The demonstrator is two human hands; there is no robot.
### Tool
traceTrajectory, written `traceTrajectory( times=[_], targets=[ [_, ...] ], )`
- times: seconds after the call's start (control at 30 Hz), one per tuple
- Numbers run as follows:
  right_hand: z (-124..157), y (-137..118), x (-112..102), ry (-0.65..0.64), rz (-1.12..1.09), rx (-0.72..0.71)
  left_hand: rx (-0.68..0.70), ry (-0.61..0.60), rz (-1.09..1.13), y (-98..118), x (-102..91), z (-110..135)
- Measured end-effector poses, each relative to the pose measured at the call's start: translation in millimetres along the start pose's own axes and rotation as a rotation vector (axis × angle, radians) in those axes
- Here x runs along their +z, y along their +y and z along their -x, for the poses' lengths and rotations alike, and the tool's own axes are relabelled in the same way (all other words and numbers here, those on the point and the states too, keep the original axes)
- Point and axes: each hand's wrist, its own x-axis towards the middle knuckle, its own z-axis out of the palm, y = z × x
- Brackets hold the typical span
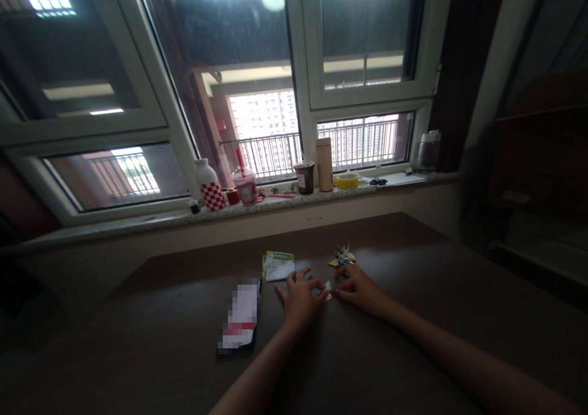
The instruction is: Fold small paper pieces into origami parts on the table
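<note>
Nearest, a pale-faced, dark-edged rectangular phone (pixel 241 314) lies on the brown tabletop (pixel 151 323). Right of it, well short of the far edge, the left hand (pixel 301 299) pinches a small white-and-yellow paper piece (pixel 327 292); the right hand's (pixel 357 287) fingertips meet its other side (whether that grip is closed, one cannot tell). Uneven pulling could tear or crease it. Toward the far edge, a spiky multicoloured paper cluster (pixel 343 256) sits so near the right hand that a forward drift could scatter it.
</note>
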Motion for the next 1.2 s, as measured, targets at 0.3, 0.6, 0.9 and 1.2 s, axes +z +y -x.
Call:
traceTrajectory(
  times=[0.3, 0.6, 0.9, 1.2],
  targets=[
    [-2, 3, 4, 0.043, 0.057, -0.004, 0.013, -0.004, -0.003, -1, 0.9, -1],
    [-3, 9, 4, 0.072, 0.007, -0.004, 0.013, 0.012, 0.008, -2, 3.8, -1],
    [-2, 7, 4, 0.074, 0.072, -0.044, 0.028, 0.044, 0.022, -3, 6.1, 2],
    [0, 0, 7, 0.115, 0.176, -0.071, 0.03, 0.048, -0.001, 0, 5.0, 0]
  ],
)
